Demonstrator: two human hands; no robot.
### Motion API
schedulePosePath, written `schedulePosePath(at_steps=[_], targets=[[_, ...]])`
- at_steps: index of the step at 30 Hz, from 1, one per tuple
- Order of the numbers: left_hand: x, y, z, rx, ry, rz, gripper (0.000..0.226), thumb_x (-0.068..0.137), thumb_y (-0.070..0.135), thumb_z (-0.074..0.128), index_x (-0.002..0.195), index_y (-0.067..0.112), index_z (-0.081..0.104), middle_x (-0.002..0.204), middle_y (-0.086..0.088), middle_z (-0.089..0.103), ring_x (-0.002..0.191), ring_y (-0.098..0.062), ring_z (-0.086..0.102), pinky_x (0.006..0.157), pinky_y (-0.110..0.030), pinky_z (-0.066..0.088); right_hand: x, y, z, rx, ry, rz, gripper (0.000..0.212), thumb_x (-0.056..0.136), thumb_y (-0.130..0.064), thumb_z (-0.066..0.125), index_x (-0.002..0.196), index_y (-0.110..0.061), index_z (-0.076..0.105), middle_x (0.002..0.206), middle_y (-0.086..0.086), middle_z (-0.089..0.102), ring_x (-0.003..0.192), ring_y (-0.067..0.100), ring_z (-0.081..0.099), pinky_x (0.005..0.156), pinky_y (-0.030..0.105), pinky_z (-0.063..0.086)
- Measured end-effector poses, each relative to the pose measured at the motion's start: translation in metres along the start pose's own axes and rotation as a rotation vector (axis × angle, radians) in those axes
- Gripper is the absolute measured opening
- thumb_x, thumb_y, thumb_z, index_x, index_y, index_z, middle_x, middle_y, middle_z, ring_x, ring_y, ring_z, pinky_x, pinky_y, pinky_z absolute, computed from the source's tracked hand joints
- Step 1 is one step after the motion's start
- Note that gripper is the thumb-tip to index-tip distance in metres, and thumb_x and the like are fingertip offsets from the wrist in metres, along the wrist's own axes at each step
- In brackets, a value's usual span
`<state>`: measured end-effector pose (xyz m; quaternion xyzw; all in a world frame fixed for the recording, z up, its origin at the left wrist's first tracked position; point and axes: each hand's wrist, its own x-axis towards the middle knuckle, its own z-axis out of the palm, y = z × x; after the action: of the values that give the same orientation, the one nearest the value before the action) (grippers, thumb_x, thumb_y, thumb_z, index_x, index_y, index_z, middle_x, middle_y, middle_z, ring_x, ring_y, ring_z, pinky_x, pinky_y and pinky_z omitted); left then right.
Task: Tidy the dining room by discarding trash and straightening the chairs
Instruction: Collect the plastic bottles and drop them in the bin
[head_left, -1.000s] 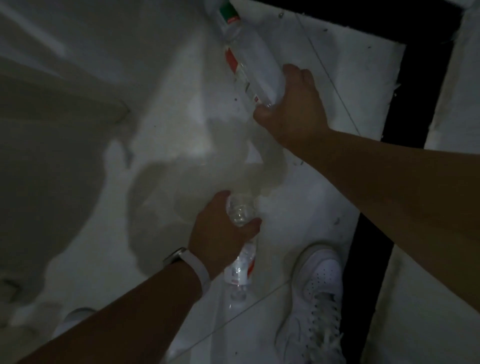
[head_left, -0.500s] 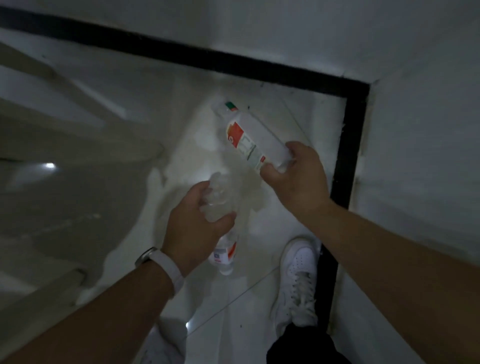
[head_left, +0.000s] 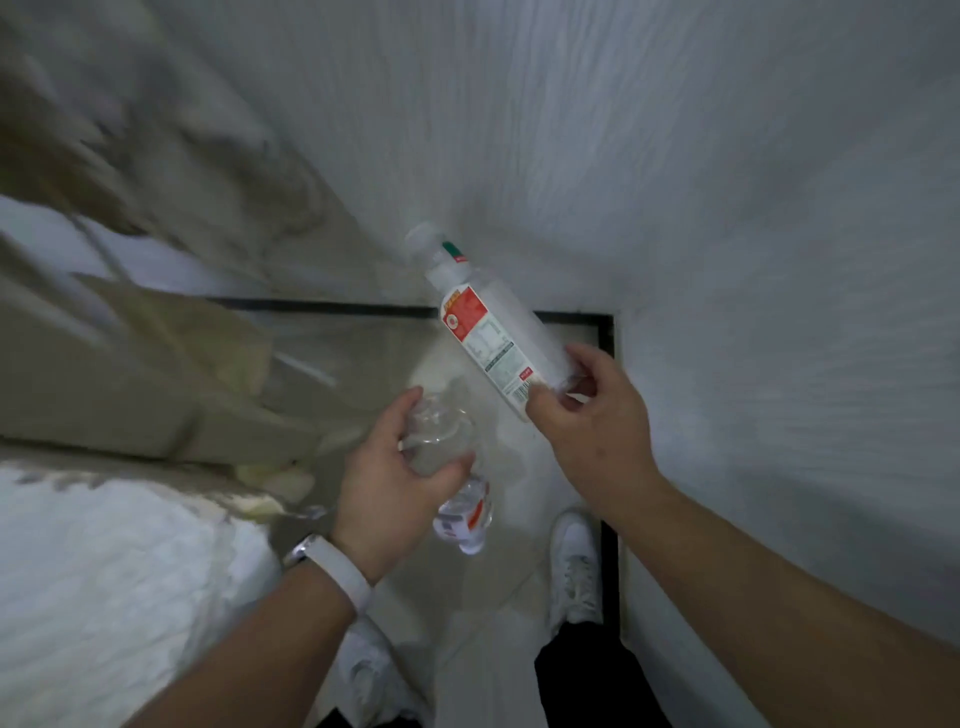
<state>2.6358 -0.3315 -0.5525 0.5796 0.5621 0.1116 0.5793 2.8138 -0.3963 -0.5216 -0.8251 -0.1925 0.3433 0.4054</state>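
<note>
Head view: the left hand (head_left: 387, 483) is curled round a crumpled clear bottle (head_left: 460, 512), thumb and fingers wrapped about its upper part, its red-and-white label end hanging below the hand toward the floor (head_left: 467, 623). A white wristband (head_left: 337, 566) sits on that wrist. The right hand (head_left: 592, 426) pinches the base of a larger labelled bottle (head_left: 483, 332) between thumb and fingers; this bottle tilts up and away to the left, cap end farthest from the hand. Both bottles are in the air, near each other but apart, above the floor in a corner. Below are two white shoes (head_left: 574, 561) and dark trouser legs. A black strip (head_left: 337, 307) runs along the foot of the pale wall (head_left: 675, 156). To the left lies blurred beige fabric (head_left: 130, 364), and below it a white fuzzy surface (head_left: 104, 571).
</note>
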Motion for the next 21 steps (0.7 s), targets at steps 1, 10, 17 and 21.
schedulePosePath(at_steps=[1,10,17,21], targets=[[-0.012,0.02,-0.007,0.003,-0.005,0.018,0.073,0.052,0.049,0.081,0.117,0.056,0.048,0.114,0.017,0.068,0.101,-0.001,0.067,0.095,-0.034,0.054,-0.008,-0.022,-0.01,0.034,0.004,-0.006,0.036,0.081,-0.019,0.074,0.109,-0.031,0.054,0.101,-0.008,0.06,0.077,-0.008,0.06,0.061,0.003,0.043],[-0.127,0.185,-0.088,0.059,0.013,0.278,0.072,0.067,0.013,0.089,0.121,0.042,0.051,0.11,0.02,0.066,0.095,0.009,0.064,0.083,-0.012,0.05,-0.105,-0.2,-0.083,0.5,0.047,0.01,0.072,0.065,-0.038,0.071,0.13,-0.012,0.056,0.111,0.003,0.071,0.101,0.016,0.069,0.091,0.037,0.056],[-0.198,0.275,-0.158,0.129,0.079,0.425,0.071,0.068,0.026,0.089,0.124,0.044,0.05,0.114,0.02,0.065,0.099,0.002,0.065,0.087,-0.028,0.057,-0.17,-0.319,-0.103,0.771,-0.336,-0.122,0.071,0.067,-0.004,0.069,0.135,-0.008,0.048,0.116,0.007,0.07,0.109,0.024,0.067,0.1,0.045,0.049],[-0.232,0.304,-0.19,0.118,0.214,0.436,0.067,0.063,0.045,0.083,0.12,0.054,0.049,0.118,0.024,0.062,0.108,-0.004,0.064,0.092,-0.034,0.055,-0.194,-0.357,-0.113,0.811,-0.623,-0.171,0.052,0.082,0.021,0.049,0.125,-0.009,0.053,0.11,0.006,0.072,0.105,0.021,0.068,0.087,0.033,0.055]])
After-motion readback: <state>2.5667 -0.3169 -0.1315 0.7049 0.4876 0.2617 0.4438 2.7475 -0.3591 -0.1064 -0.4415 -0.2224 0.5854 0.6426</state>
